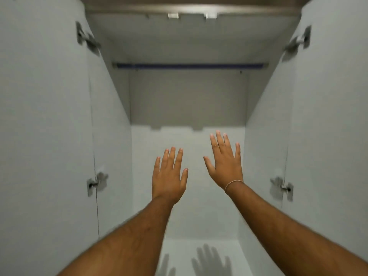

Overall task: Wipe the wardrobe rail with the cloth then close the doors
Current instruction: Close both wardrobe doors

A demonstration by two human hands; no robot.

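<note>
A home bedroom or closet space: a white wardrobe (187, 100) stands open, with hinged doors (43, 116) (both swung wide) and a hanging rail (189, 66).

The wardrobe (187, 100) is open and fills the whole picture. Its walls are plain and light grey. At the bottom middle of the picture is the wardrobe floor (185, 250), pale and flat. Nothing lies on it but the grey shadows (211, 259) of two hands with spread fingers, near the lower edge. Across the upper middle of the picture runs a dark rail (189, 66), going from one side wall to the other. Above it, near the top, is the flat underside of a top board (189, 36).
</note>
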